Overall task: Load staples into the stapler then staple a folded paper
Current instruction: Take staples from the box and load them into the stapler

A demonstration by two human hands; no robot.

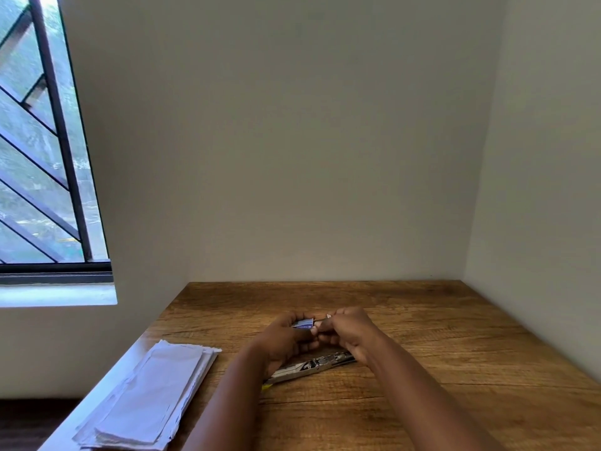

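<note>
My left hand (286, 336) holds a small blue staple box (303, 323) above the wooden table (439, 336). My right hand (348, 330) pinches a thin silvery strip of staples (325, 317) at the box's open end. Under both hands the stapler (312, 366) lies flat on the table, swung open, with its metal channel showing; my wrists hide both of its ends. A stack of folded white papers (153, 395) rests at the table's left edge, apart from my hands.
The table stands in a corner, with walls behind it and to the right. A barred window (42, 141) is on the left wall. The table's left edge drops off just beside the paper stack.
</note>
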